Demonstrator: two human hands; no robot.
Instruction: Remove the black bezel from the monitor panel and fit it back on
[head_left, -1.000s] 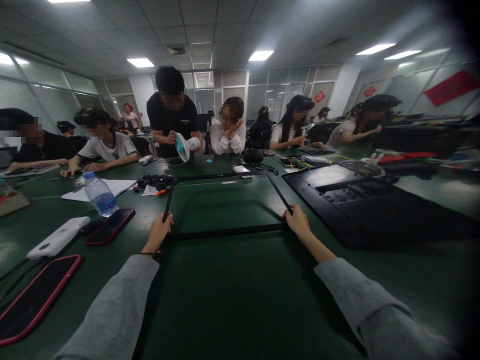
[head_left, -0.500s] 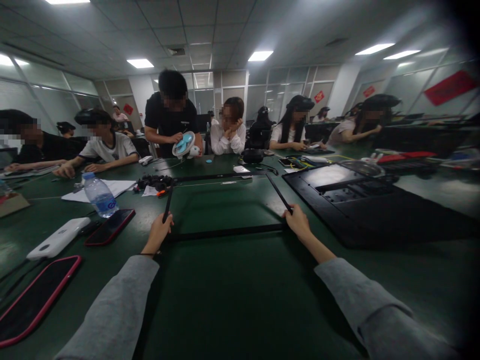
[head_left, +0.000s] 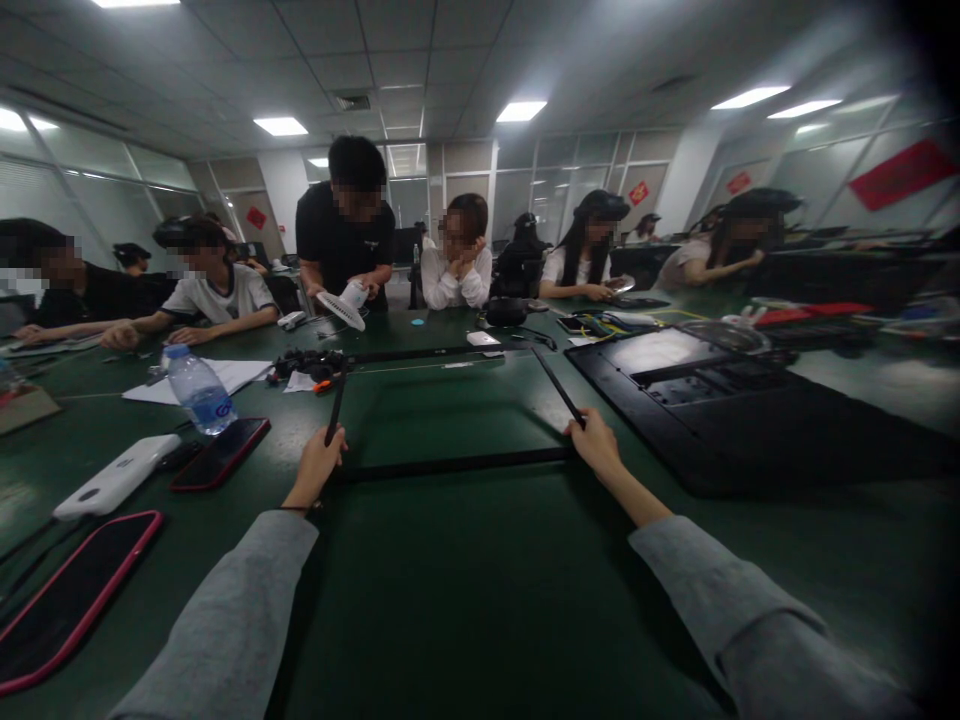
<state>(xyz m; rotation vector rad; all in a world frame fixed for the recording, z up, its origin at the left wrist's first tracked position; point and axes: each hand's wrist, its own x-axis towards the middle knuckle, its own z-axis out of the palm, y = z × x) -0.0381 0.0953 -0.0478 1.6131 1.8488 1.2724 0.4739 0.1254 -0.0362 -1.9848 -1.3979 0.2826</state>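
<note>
Under the ceiling lights of a shared office, with co-workers seated around the far side, a wide green desk (head_left: 465, 600) fills the foreground. Straight ahead of the wearer, between the two hands, is a thin black rectangular frame (head_left: 457, 464), with the green surface showing through its opening. Its long axis appears to run left to right, square across the body, and its short sides point away from the wearer. The left hand (head_left: 321, 465) has its fingers curled round the left side rail, and the right hand (head_left: 598, 440) grips the right side rail, each close to the near corner. Neither hand is clearly nearer to the frame, as both touch it; the far rail is the part well apart from them. Whether the near rail rests on the surface or is slightly raised, I cannot tell. Beyond the right hand, a large black panel (head_left: 757, 425) lies flat, apart from the frame. Out to the left stand a water bottle (head_left: 201, 392) and, just beside it, a red-edged phone (head_left: 221, 455).
</note>
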